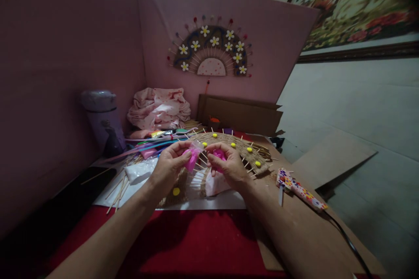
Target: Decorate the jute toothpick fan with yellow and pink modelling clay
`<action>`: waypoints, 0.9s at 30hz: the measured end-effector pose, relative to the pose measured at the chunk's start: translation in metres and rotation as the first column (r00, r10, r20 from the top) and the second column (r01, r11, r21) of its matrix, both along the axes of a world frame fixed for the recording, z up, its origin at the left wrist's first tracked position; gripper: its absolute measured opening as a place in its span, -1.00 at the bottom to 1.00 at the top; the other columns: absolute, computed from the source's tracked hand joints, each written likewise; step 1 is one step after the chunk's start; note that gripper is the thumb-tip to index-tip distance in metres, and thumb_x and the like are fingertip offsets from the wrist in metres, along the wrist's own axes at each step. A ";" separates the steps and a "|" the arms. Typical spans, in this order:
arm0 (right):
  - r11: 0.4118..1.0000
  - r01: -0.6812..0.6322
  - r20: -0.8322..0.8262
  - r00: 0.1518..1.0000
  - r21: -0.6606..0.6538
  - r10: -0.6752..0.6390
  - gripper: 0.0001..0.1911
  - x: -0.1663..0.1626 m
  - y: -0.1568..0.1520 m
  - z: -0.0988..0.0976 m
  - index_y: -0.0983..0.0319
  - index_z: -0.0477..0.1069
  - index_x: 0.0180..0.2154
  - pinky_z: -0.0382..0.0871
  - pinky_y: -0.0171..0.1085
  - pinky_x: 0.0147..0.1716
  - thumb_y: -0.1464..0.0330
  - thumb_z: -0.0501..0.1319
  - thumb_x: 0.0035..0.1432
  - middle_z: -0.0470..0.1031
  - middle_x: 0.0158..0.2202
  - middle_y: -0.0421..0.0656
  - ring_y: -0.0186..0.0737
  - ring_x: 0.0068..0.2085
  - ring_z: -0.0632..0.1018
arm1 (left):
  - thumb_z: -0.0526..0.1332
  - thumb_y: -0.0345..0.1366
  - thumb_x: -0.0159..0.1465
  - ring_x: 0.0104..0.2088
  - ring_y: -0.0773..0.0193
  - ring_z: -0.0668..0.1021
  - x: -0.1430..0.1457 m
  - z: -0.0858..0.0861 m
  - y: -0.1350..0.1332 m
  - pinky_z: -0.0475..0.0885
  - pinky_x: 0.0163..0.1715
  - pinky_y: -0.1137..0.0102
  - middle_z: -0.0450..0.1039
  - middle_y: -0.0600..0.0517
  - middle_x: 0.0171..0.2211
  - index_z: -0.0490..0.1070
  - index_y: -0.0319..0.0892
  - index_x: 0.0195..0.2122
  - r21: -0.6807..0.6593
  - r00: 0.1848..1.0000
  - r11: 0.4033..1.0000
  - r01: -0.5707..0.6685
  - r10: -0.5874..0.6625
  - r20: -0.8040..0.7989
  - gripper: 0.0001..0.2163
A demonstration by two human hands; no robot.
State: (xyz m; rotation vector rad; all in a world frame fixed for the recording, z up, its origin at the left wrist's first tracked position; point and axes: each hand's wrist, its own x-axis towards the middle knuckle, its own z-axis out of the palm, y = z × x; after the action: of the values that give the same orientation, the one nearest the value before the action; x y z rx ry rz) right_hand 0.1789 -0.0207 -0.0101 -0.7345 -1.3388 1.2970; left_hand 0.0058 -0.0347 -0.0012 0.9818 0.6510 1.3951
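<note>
My left hand (168, 163) pinches a clear plastic bag (193, 157) with soft bright pink material in it. Close beside it, my right hand (232, 165) has its fingers closed on a magenta lump (219, 154), which looks like modelling clay; whether it is joined to the bag I cannot tell. Under both hands lies a half-round fan (240, 149) of woven twine on thin sticks, dotted with yellow discs such as the yellow disc (176, 191) at its left. A pale fabric half-circle (216, 184) forms its centre, partly covered by my right hand.
Loose sticks (118, 189) and a white packet (140, 171) lie left. A flowered glue gun (299, 189) with a black cord rests on the board at right. Behind stand a purple bottle (104, 122), crumpled pink cloth (160, 108) and cardboard (242, 113). A finished-looking fan (212, 48) hangs behind.
</note>
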 end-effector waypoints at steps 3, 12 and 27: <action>0.999 0.022 0.032 0.999 -0.025 -0.021 -0.60 -0.002 -0.003 0.000 0.23 0.46 -0.32 0.19 -0.48 -0.78 0.17 0.49 -0.16 0.38 -0.58 -0.34 -0.49 -0.66 0.34 | 0.48 -0.35 -0.03 -0.40 0.41 0.55 0.001 -0.005 0.001 0.43 -0.39 0.55 0.57 0.02 -0.34 0.51 -0.26 -0.25 0.050 0.998 0.998 -0.026 0.029 -0.050 -0.68; 0.998 0.038 0.151 0.988 0.048 -0.045 -0.57 -0.006 -0.003 -0.006 0.23 0.49 -0.32 0.15 -0.44 -0.72 0.11 0.49 -0.16 0.37 -0.56 -0.31 -0.46 -0.61 0.31 | 0.48 -0.33 -0.02 -0.36 0.31 0.56 0.006 -0.006 -0.003 0.45 -0.40 0.47 0.55 0.02 -0.35 0.42 -0.23 -0.24 0.116 0.987 0.993 0.008 0.011 -0.162 -0.65; 0.985 0.028 0.184 0.981 0.173 -0.060 -0.70 -0.008 -0.006 -0.006 0.24 0.54 -0.26 0.23 -0.42 -0.63 0.16 0.35 0.05 0.38 -0.55 -0.27 -0.41 -0.54 0.36 | 0.42 -0.20 0.03 -0.43 0.34 0.50 0.006 -0.010 0.000 0.40 -0.40 0.44 0.48 0.04 -0.44 0.50 -0.26 -0.32 0.159 0.946 0.985 -0.070 0.116 -0.302 -0.72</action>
State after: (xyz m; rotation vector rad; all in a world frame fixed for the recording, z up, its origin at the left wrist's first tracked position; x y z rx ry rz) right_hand 0.1709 -0.0268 -0.0160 -0.7782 -1.5561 1.0834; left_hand 0.0113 -0.0347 -0.0108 1.3194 0.8462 1.3985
